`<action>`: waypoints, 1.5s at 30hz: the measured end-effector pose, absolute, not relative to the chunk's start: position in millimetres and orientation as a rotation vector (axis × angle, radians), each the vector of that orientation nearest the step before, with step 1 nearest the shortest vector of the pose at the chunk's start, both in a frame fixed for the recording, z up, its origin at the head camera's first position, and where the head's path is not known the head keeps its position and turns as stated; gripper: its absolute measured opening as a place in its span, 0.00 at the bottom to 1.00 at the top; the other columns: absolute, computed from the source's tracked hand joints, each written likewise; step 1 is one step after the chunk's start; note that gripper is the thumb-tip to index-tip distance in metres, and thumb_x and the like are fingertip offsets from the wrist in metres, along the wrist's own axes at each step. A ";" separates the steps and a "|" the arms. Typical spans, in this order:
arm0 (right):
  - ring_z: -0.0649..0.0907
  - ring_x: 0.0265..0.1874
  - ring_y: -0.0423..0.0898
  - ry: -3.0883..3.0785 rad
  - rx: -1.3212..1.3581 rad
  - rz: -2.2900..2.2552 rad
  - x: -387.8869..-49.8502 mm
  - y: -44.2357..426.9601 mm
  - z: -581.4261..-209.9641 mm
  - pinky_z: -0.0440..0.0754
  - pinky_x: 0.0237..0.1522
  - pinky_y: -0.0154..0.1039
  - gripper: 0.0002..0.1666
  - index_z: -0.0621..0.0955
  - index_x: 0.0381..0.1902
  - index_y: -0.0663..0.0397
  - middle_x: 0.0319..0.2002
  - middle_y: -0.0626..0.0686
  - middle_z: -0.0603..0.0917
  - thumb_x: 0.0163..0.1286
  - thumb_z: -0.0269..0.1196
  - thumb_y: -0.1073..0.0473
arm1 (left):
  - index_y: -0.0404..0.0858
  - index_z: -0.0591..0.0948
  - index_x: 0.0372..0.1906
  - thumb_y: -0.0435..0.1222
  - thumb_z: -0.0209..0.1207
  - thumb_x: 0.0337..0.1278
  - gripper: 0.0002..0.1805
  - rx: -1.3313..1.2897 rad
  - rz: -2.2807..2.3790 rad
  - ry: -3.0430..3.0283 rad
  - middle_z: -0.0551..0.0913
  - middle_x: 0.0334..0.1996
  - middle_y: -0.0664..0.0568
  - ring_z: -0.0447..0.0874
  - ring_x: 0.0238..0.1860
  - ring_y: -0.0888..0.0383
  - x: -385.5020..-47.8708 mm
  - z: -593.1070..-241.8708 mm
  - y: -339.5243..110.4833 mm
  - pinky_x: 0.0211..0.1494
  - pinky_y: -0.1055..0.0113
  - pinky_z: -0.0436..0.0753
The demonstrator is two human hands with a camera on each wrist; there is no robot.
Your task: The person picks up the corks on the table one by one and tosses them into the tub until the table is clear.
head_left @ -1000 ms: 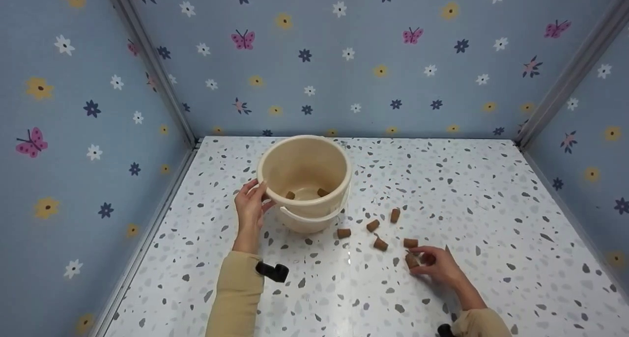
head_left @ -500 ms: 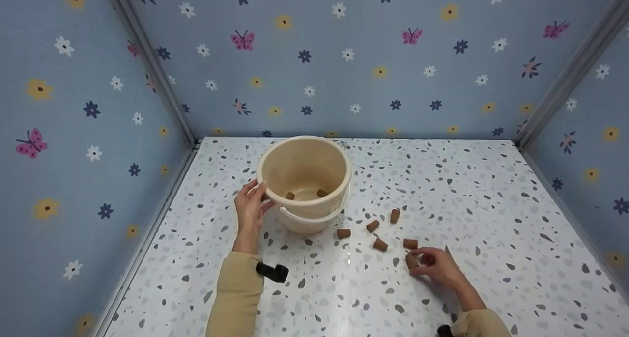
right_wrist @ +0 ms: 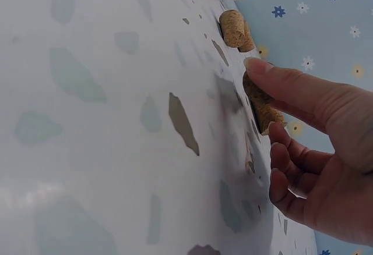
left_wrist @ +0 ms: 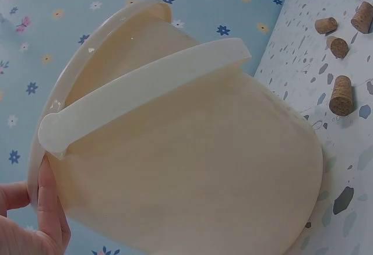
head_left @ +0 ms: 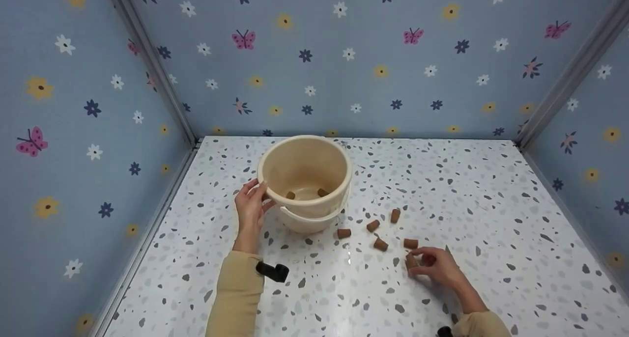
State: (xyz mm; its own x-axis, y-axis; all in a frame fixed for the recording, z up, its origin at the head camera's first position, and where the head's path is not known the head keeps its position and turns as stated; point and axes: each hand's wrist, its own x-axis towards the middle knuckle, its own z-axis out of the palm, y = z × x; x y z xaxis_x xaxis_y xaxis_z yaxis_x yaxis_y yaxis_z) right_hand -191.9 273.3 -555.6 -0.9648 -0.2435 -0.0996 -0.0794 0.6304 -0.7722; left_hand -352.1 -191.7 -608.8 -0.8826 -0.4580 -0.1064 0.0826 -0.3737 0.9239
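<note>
A cream plastic bucket (head_left: 314, 211) stands on the speckled table, its white handle (left_wrist: 145, 92) hanging down at the front. My left hand (head_left: 249, 207) grips the bucket's rim at the left, thumb and fingers on either side. Two corks (head_left: 322, 192) lie on the bucket floor. To the right, my right hand (head_left: 440, 266) pinches a brown cork (head_left: 411, 262) between thumb and fingers, at the tabletop. In the right wrist view the thumb partly covers this cork (right_wrist: 254, 91). Another cork (head_left: 411, 243) lies just beyond the fingers.
Several loose corks (head_left: 380, 244) are scattered between the bucket and my right hand. The speckled white table (head_left: 467, 189) is enclosed by blue flowered walls (head_left: 344, 81) at the back and sides. Grey metal strips (head_left: 157, 71) run along the wall corners.
The cork in my right hand has tilted slightly more upright between the fingers. The left hand and bucket stay where they were.
</note>
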 end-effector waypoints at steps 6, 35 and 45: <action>0.72 0.25 0.44 2.691 -0.246 -1.231 -190.2 268.2 -547.2 0.70 0.24 0.35 0.24 0.81 0.41 0.53 0.27 0.50 0.75 0.43 0.72 0.55 | 0.44 0.73 0.52 0.46 0.64 0.44 0.27 0.624 -2.379 -1.573 0.78 0.45 0.47 0.80 0.40 0.52 -322.8 -558.2 -182.8 0.36 0.61 0.82; 0.72 0.24 0.45 2.748 -0.503 -1.390 -199.8 242.9 -514.3 0.71 0.24 0.33 0.22 0.80 0.41 0.52 0.28 0.55 0.76 0.46 0.70 0.54 | 0.33 0.72 0.49 0.34 0.61 0.50 0.20 0.595 -2.443 -1.482 0.78 0.41 0.40 0.80 0.35 0.48 -277.8 -488.7 -161.0 0.32 0.60 0.82; 0.71 0.25 0.46 2.752 -0.524 -1.439 -197.3 221.3 -488.2 0.71 0.24 0.36 0.21 0.79 0.42 0.58 0.29 0.56 0.75 0.48 0.69 0.61 | 0.33 0.70 0.52 0.30 0.54 0.56 0.17 0.671 -2.398 -1.529 0.76 0.40 0.41 0.78 0.37 0.48 -253.2 -449.0 -147.9 0.30 0.64 0.82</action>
State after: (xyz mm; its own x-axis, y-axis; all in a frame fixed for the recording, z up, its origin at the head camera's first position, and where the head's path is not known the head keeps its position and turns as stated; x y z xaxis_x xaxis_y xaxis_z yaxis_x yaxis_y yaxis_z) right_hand -197.3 221.3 -488.2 -0.9447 -0.2868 0.1590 -0.2942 0.5271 -0.7973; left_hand -253.2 -147.9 -449.0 -0.8717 -0.4161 -0.2588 -0.0589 -0.4354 0.8983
